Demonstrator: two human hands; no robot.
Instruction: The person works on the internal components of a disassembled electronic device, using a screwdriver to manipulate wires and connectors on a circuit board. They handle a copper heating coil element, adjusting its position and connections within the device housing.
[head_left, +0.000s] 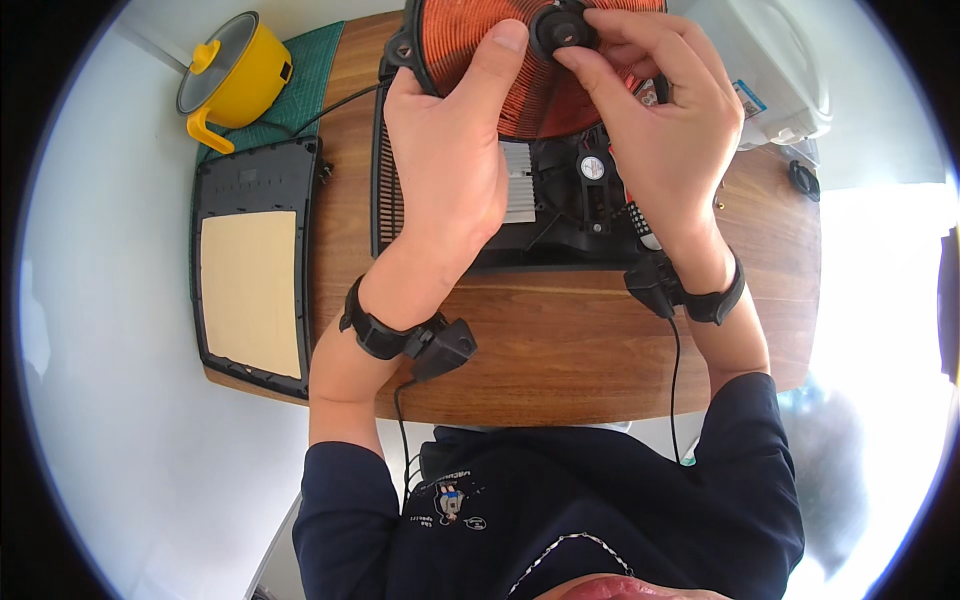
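Note:
A round copper coil [470,60] on a black frame is raised over an opened black appliance housing [385,180], in which a black fan [565,200] and a finned silver metal block [520,180] show. My left hand [450,150] holds the coil's left edge, thumb lying on the windings and fingers curled behind it. My right hand [670,130] has thumb and index finger on the round black piece [563,30] at the coil's centre, its other fingers bent. Both wrists wear black straps with small devices.
A yellow pot [245,85] sits on a green mat [320,45] at the back left. A detached black panel [250,160] with a cream sheet lies at the left. A white plastic appliance [790,70] is at the back right, near a small black object [805,180]. The wooden tabletop [540,350] has curved edges.

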